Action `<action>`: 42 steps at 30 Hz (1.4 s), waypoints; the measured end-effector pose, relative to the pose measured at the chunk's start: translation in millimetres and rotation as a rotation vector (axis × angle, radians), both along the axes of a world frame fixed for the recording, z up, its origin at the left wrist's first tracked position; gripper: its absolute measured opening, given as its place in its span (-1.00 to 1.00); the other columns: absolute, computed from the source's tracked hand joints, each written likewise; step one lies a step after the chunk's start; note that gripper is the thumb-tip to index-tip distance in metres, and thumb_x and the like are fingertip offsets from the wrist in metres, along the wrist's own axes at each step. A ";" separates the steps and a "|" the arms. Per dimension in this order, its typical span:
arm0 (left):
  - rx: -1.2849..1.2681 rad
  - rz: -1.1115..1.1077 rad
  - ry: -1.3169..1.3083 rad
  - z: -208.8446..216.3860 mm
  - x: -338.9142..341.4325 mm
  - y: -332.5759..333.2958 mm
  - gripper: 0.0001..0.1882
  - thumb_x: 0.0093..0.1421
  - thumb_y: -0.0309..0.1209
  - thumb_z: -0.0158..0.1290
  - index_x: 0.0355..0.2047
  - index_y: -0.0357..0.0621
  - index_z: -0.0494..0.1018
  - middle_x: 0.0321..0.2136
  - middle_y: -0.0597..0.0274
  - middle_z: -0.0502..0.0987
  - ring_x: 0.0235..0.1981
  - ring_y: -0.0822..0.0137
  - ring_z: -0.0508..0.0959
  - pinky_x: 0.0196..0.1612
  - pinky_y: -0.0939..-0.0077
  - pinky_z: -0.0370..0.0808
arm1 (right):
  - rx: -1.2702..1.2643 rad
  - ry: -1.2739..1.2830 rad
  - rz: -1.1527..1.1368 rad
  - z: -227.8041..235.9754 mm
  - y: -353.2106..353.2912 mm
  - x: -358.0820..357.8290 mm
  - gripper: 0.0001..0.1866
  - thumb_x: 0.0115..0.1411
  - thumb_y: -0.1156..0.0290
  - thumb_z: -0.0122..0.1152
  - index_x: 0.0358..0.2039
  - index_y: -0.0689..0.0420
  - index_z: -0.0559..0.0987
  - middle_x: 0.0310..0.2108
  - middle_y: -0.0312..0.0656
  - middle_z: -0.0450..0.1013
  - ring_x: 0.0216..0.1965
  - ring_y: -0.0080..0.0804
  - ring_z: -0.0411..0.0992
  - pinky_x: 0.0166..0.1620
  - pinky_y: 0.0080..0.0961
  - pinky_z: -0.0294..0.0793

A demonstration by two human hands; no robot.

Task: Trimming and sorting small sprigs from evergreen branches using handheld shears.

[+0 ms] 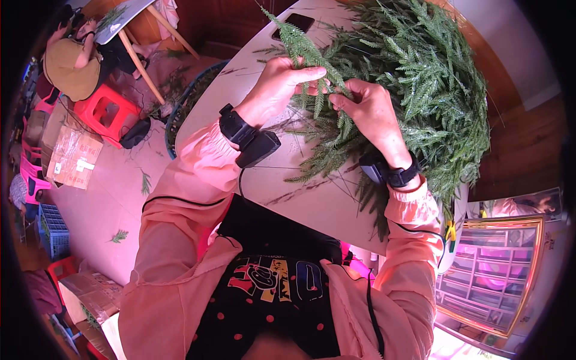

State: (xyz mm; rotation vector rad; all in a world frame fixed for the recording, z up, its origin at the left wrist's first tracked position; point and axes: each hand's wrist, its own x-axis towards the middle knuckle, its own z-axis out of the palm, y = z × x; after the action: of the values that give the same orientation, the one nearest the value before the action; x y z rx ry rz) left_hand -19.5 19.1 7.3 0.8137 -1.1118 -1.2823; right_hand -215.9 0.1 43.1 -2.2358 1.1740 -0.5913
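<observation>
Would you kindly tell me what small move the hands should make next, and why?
Perhaps the right hand should firm its pinch near the lower end of the feathery green sprig, because the left hand grips it higher up, its tip juts out unsupported, and the large pile of similar greenery lies close beside.

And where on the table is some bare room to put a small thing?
The table has bare room between its near edge and the pile, and between its left edge, the phone and the left hand. Its right side is crowded by the pile.
</observation>
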 end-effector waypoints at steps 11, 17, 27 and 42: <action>-0.047 -0.076 0.278 15.3 10.6 1.0 -0.84 0.17 -0.39 0.12 -0.33 -0.26 0.51 -0.43 0.18 0.56 -0.43 0.38 0.53 -0.37 0.58 0.38 | -0.892 -0.233 0.200 27.0 1.0 -16.6 -0.81 0.04 0.53 0.28 -0.28 0.11 0.60 -0.26 -0.22 0.49 -0.27 -0.42 0.40 -0.21 -0.51 0.37; -0.072 -0.096 0.263 13.7 9.1 0.6 -0.85 0.17 -0.41 0.13 -0.32 -0.26 0.50 -0.40 0.19 0.55 -0.42 0.36 0.55 -0.39 0.59 0.39 | -0.945 -0.195 0.317 14.5 7.6 -4.4 -0.75 -0.06 0.61 0.24 -0.31 0.08 0.61 -0.25 -0.24 0.49 -0.21 -0.26 0.39 -0.10 -0.40 0.35; -0.069 -0.115 0.186 18.4 3.3 9.2 -0.86 0.16 -0.41 0.14 -0.35 -0.24 0.50 -0.42 0.27 0.54 -0.45 0.45 0.52 -0.36 0.61 0.43 | -0.998 -0.226 0.508 12.6 7.8 -9.2 -0.78 -0.15 0.60 0.22 -0.39 0.16 0.61 -0.30 -0.24 0.53 -0.29 -0.29 0.42 -0.20 -0.43 0.41; -0.061 -0.031 -0.031 11.6 6.4 6.0 -0.85 0.14 -0.42 0.17 -0.33 -0.25 0.52 -0.42 0.29 0.56 -0.50 0.53 0.50 -0.46 0.68 0.38 | -0.914 -0.046 0.558 16.6 10.4 -5.2 -0.75 -0.12 0.59 0.15 -0.34 0.17 0.58 -0.31 -0.22 0.52 -0.31 -0.28 0.43 -0.20 -0.40 0.41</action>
State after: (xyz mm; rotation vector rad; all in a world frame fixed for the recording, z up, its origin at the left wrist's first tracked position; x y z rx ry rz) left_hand -13.1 25.1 18.9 0.7756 -1.1867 -1.2589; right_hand -221.2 10.5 59.6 -3.0810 0.1716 -1.0618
